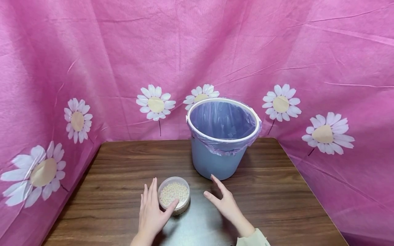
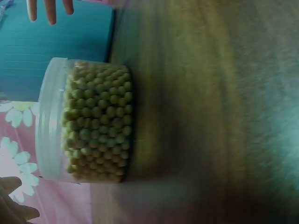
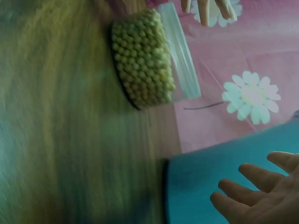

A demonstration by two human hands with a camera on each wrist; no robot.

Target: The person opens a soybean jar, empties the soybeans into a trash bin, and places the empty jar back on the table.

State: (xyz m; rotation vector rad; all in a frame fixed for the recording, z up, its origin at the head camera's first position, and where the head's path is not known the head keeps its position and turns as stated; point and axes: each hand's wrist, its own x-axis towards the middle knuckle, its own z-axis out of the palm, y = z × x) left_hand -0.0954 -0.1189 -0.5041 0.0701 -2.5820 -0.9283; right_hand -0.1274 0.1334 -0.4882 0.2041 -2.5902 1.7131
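A round clear plastic jar (image 1: 174, 193) of pale yellow beans stands on the table, its lid on as far as the wrist views show. Just left of it is my left hand (image 1: 151, 208), fingers straight and thumb stretched across the near side of the jar; whether it touches cannot be told. My right hand (image 1: 227, 203) hovers to the right of the jar, fingers extended and thumb spread, holding nothing. In the right wrist view the beans (image 3: 142, 58) show through the jar's wall, and the right fingers (image 3: 243, 191) lie in front of the blue bucket.
A blue bucket (image 1: 215, 160) with a white rim and a purple plastic liner stands behind the jar, toward the back right of the brown wooden table (image 1: 138, 160). Pink cloth (image 1: 123, 51) with white daisies hangs around the back and sides.
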